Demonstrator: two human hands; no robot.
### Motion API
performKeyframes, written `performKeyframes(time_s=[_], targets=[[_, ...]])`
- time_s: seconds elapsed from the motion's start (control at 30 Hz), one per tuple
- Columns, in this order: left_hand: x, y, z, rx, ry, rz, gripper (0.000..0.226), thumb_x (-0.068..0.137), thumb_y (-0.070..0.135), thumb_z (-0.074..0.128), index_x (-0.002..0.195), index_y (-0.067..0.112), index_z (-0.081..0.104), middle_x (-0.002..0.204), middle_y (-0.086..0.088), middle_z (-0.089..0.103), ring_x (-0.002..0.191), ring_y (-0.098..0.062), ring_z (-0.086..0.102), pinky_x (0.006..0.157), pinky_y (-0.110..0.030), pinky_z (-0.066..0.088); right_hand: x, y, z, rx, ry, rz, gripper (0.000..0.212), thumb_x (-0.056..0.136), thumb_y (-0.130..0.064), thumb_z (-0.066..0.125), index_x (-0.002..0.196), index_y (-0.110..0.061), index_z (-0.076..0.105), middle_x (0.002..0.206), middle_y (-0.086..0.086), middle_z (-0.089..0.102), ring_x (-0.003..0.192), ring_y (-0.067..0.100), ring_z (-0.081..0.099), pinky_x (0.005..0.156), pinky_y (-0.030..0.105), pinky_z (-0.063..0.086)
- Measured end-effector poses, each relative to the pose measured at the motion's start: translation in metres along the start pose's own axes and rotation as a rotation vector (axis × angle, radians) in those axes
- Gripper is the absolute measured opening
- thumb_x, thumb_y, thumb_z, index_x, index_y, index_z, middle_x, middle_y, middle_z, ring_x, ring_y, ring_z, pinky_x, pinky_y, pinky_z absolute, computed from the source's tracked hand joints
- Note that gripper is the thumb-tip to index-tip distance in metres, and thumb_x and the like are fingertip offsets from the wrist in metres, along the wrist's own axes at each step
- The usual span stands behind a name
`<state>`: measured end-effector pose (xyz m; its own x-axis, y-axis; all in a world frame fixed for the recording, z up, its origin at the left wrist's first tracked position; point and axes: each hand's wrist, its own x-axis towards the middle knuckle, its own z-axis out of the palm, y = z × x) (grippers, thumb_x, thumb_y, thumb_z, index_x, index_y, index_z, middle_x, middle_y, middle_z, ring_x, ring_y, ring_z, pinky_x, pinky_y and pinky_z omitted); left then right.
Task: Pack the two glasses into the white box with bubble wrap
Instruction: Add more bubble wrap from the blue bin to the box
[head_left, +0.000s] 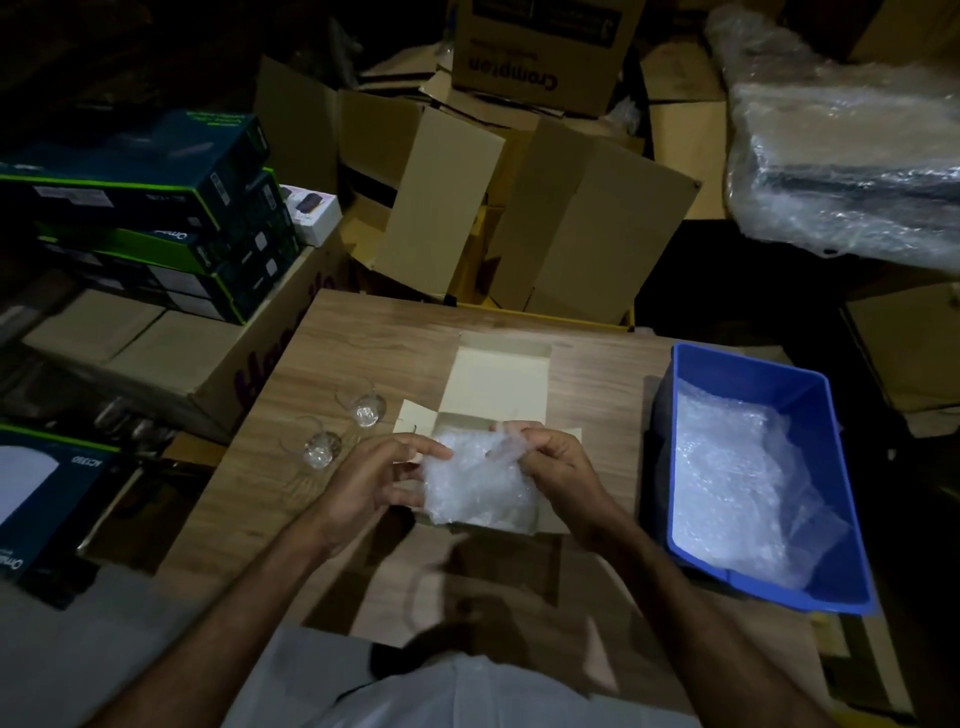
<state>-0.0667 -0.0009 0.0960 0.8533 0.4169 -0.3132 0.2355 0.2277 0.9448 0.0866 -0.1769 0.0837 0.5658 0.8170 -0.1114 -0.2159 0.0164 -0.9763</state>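
Two clear glasses stand on the wooden table (363, 343), one (363, 408) farther back and one (314, 447) nearer, both left of the white box. The white box (496, 384) lies open in the middle with its lid folded back. A sheet of bubble wrap (475, 491) sits over the box's front part. My left hand (382, 480) holds the sheet's left edge with curled fingers. My right hand (553, 462) pinches the sheet's upper right corner.
A blue plastic bin (748, 374) with more bubble wrap (737, 483) stands at the table's right edge. Cardboard cartons (519, 218) are piled behind the table. Dark green boxed goods (156, 208) are stacked at the left. A plastic-wrapped bundle (841, 156) lies at the back right.
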Motion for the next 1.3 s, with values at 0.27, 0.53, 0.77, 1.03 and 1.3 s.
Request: performKeyframes(time_s=[0.27,0.53,0.77,1.03,1.3], targets=[[-0.003,-0.006,-0.005,0.102,0.051,0.172,0.054,0.084,-0.008,0.074,0.130,0.013,0.055,0.119,-0.014,0.065,0.095,-0.031,0.074,0.077,-0.045,0.063,0.000,0.006,0.012,-0.150,-0.004,0.001,0.033,0.072,-0.015,0.090,0.096,-0.012,0.068,0.111,0.011,0.070,0.100,0.028,0.072,0.078,0.048,0.062],[-0.002,-0.009,-0.033,0.161,-0.037,0.086,0.021,0.099,0.008,0.061,0.119,0.014,0.059,0.113,0.001,0.066,0.100,-0.022,0.071,0.073,-0.038,0.060,0.019,0.006,0.023,-0.190,-0.108,-0.041,0.040,0.094,-0.006,0.068,0.129,-0.021,0.057,0.118,-0.006,0.066,0.104,0.028,0.070,0.067,0.051,0.063],[0.001,-0.008,-0.055,-0.017,0.005,0.013,0.020,0.098,-0.002,0.052,0.111,-0.002,0.067,0.117,-0.009,0.070,0.107,-0.026,0.069,0.089,-0.038,0.060,0.050,0.020,0.043,-0.089,-0.100,0.051,0.013,0.086,0.001,0.060,0.096,0.004,0.068,0.112,0.014,0.068,0.100,0.032,0.068,0.071,0.039,0.061],[0.019,-0.013,-0.094,0.012,0.120,-0.001,0.025,0.085,-0.003,0.073,0.105,0.012,0.075,0.115,-0.004,0.073,0.106,-0.022,0.071,0.083,-0.034,0.059,0.080,0.036,0.070,-0.189,-0.055,0.030,0.022,0.086,-0.008,0.079,0.105,-0.009,0.068,0.107,0.008,0.069,0.098,0.029,0.070,0.079,0.053,0.062],[0.096,-0.016,-0.160,0.633,0.299,0.116,0.062,0.069,0.012,0.090,0.123,0.026,0.063,0.122,0.006,0.056,0.095,-0.012,0.062,0.071,-0.012,0.051,0.111,0.053,0.079,-0.322,0.247,-0.070,0.019,0.088,-0.006,0.076,0.101,-0.019,0.073,0.101,-0.002,0.073,0.088,0.022,0.072,0.068,0.049,0.063]])
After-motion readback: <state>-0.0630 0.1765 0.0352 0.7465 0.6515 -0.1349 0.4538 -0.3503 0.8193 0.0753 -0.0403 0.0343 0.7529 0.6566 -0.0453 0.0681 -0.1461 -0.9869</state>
